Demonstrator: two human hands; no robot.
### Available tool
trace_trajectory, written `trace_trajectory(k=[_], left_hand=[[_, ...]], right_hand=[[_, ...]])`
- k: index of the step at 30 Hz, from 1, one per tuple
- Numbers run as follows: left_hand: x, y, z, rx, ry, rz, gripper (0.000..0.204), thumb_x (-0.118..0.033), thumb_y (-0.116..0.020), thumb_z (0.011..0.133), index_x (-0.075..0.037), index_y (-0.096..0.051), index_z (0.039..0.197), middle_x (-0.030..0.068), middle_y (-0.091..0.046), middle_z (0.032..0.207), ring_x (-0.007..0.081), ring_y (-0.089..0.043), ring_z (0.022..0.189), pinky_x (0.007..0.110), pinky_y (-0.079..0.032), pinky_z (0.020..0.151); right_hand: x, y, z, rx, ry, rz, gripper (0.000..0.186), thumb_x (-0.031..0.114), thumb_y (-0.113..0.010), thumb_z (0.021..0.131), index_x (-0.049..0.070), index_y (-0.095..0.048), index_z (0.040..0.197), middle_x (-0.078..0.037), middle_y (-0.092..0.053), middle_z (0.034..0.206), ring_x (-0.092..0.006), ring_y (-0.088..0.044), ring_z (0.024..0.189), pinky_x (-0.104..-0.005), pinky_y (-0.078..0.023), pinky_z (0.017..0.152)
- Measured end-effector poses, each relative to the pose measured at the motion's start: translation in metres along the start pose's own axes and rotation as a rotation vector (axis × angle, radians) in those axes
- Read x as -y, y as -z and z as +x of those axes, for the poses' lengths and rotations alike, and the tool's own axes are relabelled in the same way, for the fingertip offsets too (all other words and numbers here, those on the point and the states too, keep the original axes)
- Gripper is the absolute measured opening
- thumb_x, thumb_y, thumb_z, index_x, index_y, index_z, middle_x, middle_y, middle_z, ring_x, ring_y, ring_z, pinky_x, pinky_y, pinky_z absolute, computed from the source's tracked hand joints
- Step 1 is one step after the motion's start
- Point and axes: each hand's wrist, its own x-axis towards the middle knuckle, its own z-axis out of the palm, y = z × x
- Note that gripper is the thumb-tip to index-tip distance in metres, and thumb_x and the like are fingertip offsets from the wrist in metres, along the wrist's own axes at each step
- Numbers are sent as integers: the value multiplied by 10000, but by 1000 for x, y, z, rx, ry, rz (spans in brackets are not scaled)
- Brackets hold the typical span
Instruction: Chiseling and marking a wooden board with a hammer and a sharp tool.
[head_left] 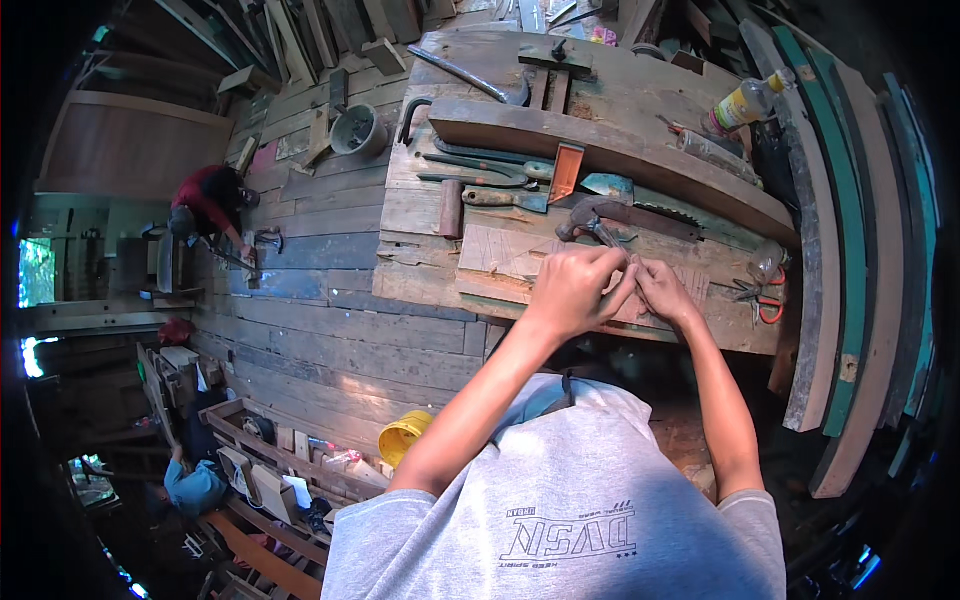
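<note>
Left hand: fingers curled, narrow, fingertips close beside the right hand, likewise curled; contents of either, cannot tell. Claw hammer: just beyond both, handle toward them. Wooden board: below the hands, on workbench.

The hammer head is dull metal, the workbench rough wood, the shirt matt cloth.

Grey T-shirt, short sleeves, dark outlined lettering; bare forearms, bare fingers.
</note>
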Motion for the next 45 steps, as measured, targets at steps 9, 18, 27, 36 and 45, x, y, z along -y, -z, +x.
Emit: trace_trajectory(k=[9,18,27,36,45], left_hand=[[24,9,36,223,145,-226,339,-117,-669,1017,29,-579,724,19,-426,564,54,-379,585,324,-322,489],[65,-12,74,237,292,-341,444,-260,-553,1114,-28,-580,737,-39,-534,639,35,-456,603,262,-366,538],[97,-32,97,26,249,-224,486,-279,-564,1110,2,-543,715,-29,-475,595,44,-405,570,285,-329,494],[85,-19,93,-151,234,-121,412,-199,-646,1059,38,-564,732,-24,-495,584,35,-420,575,290,-340,499],[74,74,-24,-378,154,103,402,-153,-513,1118,20,-610,768,41,-603,637,100,-610,570,275,-445,507]], right_hand=[[14,-12,-10,-83,21,-13,557,503,-529,1084,-7,-736,1162,-56,-617,708,-123,-602,643,-355,-497,571],[-2,-17,-11,-258,205,-134,474,442,-551,1048,2,-721,1099,-263,-666,840,-434,-664,785,-453,-510,710],[-2,-13,-9,-197,124,-173,577,543,-531,1045,-3,-697,960,-258,-601,712,-414,-643,694,-487,-480,662],[2,-16,-10,-256,138,-125,518,464,-544,1070,-1,-709,1226,-146,-553,653,-198,-580,589,-399,-483,598],[10,-12,-9,-196,121,-192,513,481,-546,1052,52,-711,1281,-239,-604,708,-344,-668,680,-438,-500,686]])
